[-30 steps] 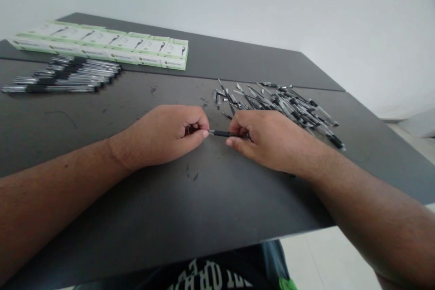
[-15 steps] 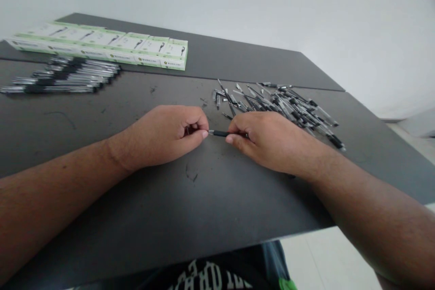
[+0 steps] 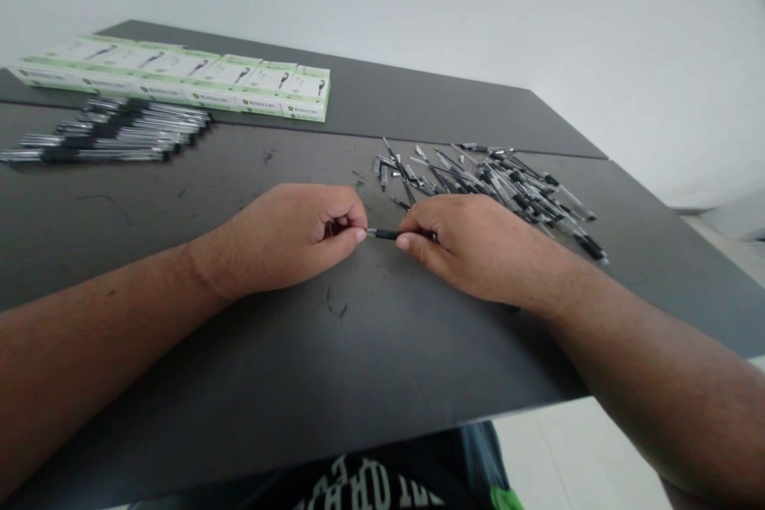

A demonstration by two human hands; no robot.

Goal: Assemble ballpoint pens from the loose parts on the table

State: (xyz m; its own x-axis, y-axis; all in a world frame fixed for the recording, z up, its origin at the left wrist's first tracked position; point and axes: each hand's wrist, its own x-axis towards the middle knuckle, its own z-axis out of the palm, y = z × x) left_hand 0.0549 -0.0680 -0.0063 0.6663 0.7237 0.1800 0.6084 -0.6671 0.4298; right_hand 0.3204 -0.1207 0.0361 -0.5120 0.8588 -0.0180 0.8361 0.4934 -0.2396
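Observation:
Between my two hands lies a pen (image 3: 384, 234) with a black grip, held level just above the grey table. My left hand (image 3: 304, 235) pinches its metallic-looking tip end between thumb and forefinger. The grip end is in the closed fingers of my right hand (image 3: 463, 243), which covers much of the barrel. Just beyond the right hand spreads a loose heap of pen parts (image 3: 508, 187): clear barrels, black grips, thin refills and small clear caps.
At the left lies a row of assembled pens (image 3: 113, 131) side by side. Behind them, several white and green pen boxes (image 3: 263, 88) stand in a line. The grey table (image 3: 370, 358) has dark scuff marks, a seam across it, and a near edge by my body.

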